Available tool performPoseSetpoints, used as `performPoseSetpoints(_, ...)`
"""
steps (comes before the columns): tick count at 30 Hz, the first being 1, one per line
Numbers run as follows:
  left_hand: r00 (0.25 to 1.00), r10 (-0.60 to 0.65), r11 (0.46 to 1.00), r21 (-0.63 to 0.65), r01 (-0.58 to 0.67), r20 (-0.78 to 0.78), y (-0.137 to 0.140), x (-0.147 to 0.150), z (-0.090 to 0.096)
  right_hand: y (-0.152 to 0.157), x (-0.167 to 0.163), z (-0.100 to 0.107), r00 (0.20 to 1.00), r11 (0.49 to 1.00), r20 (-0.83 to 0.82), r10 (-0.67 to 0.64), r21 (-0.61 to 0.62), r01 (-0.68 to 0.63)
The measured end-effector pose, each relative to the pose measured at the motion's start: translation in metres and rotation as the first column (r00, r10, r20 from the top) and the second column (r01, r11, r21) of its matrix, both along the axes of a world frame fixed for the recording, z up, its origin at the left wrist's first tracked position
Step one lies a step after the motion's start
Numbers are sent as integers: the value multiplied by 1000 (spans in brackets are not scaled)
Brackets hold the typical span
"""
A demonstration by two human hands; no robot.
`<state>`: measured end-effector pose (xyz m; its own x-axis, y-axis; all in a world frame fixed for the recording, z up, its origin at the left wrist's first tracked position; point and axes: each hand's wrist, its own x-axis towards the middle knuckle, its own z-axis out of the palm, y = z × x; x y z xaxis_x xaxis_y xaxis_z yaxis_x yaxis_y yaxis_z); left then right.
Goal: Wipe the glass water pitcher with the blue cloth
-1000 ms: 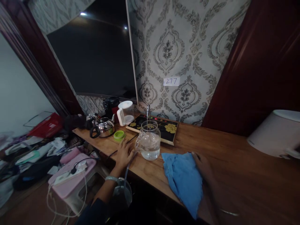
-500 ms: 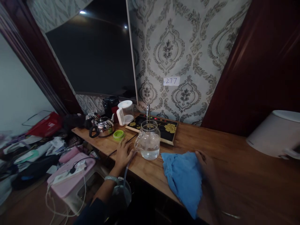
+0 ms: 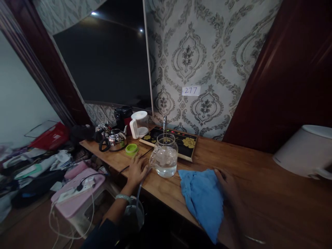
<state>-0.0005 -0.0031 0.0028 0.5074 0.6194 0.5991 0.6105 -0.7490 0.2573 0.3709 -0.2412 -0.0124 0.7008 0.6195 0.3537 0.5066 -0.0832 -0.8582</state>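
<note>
A glass pitcher [image 3: 167, 164] of water stands on the wooden table, and a thin metal spout [image 3: 165, 123] runs water into its open mouth. Left of its handle, my left hand [image 3: 137, 169] rests at the table's front edge, open with fingers apart, beside a clear hose [image 3: 140, 188]. A crumpled blue cloth [image 3: 202, 199] lies to the pitcher's right, one end hanging over the edge. Curled against the cloth's right side, my right hand [image 3: 228, 186] is closed on it; shadow hides part of those fingers. A green lid [image 3: 131, 149] lies beyond my left fingertips.
The spout rises from a black panel [image 3: 185, 154] with gold flowers. Behind stand a steel kettle [image 3: 116, 141] and a white-lidded pitcher [image 3: 140, 124]. A large white jug [image 3: 303, 152] is far right. Below left are a pink stool [image 3: 77, 204] with a power strip and a bucket [image 3: 138, 214].
The view has shifted slightly. Both hands, the pitcher and the cloth stay where they were, and water still runs from the spout.
</note>
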Motion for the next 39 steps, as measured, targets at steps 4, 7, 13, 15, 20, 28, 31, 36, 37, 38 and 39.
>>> performPoseSetpoints(4,1000,-2,1000,3,2,19,1,1,-1,1,0,-3,1000,1000,5,8,7,-8)
performPoseSetpoints(7,1000,-9,1000,-4,9,11,1,0,-1,1,-1,-3,1000,1000,21,4,6,-5)
performPoseSetpoints(13,1000,-3,999,-34,3,0,0,-1,0,-1,-3,1,1000,1000,23,6,-14,-5)
performPoseSetpoints(15,1000,4,998,-59,-4,0,-2,1,0,-1,-4,1,1000,999,18,3,-37,-3)
performPoseSetpoints(20,998,56,997,-61,-56,-7,-3,5,0,-2,-2,-2,1000,998,7,5,-58,-5)
performPoseSetpoints(28,996,58,998,-9,-58,60,3,2,-9,-1,-5,-4,999,999,-44,-12,-44,10)
performPoseSetpoints(31,994,49,999,2,-50,97,6,1,-11,-2,-4,-6,996,998,-59,-62,-14,62)
performPoseSetpoints(36,987,47,999,5,-48,156,6,-2,-9,-5,7,-6,990,996,-111,-84,-2,84)
performPoseSetpoints(37,984,52,999,2,-53,170,6,-2,-10,-5,8,-6,990,997,-117,-72,-24,70)
performPoseSetpoints(38,981,55,998,-3,-55,184,6,-2,-10,-5,8,-7,992,997,-115,-60,-55,54)
performPoseSetpoints(39,979,56,998,-10,-55,197,5,-1,-10,-5,6,-8,994,996,-101,-45,-86,36)
